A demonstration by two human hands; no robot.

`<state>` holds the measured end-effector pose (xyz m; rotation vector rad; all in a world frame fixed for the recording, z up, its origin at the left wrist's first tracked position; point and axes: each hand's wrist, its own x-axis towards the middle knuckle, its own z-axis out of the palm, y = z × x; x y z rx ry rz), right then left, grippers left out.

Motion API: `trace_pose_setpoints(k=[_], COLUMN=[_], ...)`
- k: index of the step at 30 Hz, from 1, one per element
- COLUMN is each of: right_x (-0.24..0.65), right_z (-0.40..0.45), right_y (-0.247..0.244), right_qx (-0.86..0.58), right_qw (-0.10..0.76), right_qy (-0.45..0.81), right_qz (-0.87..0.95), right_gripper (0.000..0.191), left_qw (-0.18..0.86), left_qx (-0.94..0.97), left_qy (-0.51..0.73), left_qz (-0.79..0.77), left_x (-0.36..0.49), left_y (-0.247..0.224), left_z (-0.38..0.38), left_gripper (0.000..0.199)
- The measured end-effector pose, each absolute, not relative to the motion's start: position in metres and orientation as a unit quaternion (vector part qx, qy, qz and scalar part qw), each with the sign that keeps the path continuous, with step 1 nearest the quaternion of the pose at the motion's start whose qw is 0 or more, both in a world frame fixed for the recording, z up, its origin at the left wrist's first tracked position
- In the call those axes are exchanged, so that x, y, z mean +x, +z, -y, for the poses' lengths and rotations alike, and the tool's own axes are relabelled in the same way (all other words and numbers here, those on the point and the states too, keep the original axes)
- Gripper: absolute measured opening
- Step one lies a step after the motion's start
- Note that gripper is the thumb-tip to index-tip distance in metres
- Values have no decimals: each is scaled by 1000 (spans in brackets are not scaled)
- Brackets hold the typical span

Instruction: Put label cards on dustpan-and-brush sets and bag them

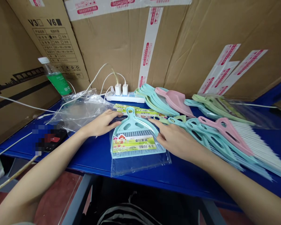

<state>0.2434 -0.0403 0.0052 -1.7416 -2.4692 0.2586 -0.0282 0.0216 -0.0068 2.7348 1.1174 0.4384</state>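
Observation:
A light blue dustpan (130, 120) with a small brush (126, 153) lies flat on the blue table in front of me, inside a clear plastic bag (135, 167). A green and yellow printed card (140, 143) with mushrooms shows through the bag, over the bristles. My left hand (104, 122) rests at the upper left edge of this packet, fingers stretched and thumb apart. On the right side, my right hand (175, 139) touches the packet's edge, index finger extended and thumb by the dustpan's rim. Neither hand is wrapped round it.
To the right lie several brushes (217, 140) and stacked dustpans (159, 97) in blue, pink and green. Behind are printed cards (150, 112), a power strip (131, 98) and cardboard boxes (121, 47). At left are clear bags (81, 107), a bottle (58, 79), cables and a black device (55, 140).

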Motion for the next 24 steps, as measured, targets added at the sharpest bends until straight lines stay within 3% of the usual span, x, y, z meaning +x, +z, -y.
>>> trace_pose_setpoints(k=[10,14,18,21,24], right_x=[242,245,251,253,251], right_z=[43,42,45,49,51], right_y=[9,8,7,8,9], right_qx=[-569,-564,-524,-512,-519], right_qw=[-53,-40,3,-39,-68], right_qy=[-4,-9,47,78,87], right_qz=[820,825,850,854,847], right_gripper=[63,56,76,90,90], left_qw=[26,44,65,86,110], left_qx=[888,883,884,886,885], left_qy=[121,119,132,143,148], left_qz=[-443,-452,-444,-434,-428], left_x=[-27,-27,-27,-27,-26], left_y=[-5,-5,-6,-6,-5], left_z=[-22,-22,-22,-22,-22], left_gripper=[37,34,31,29,31])
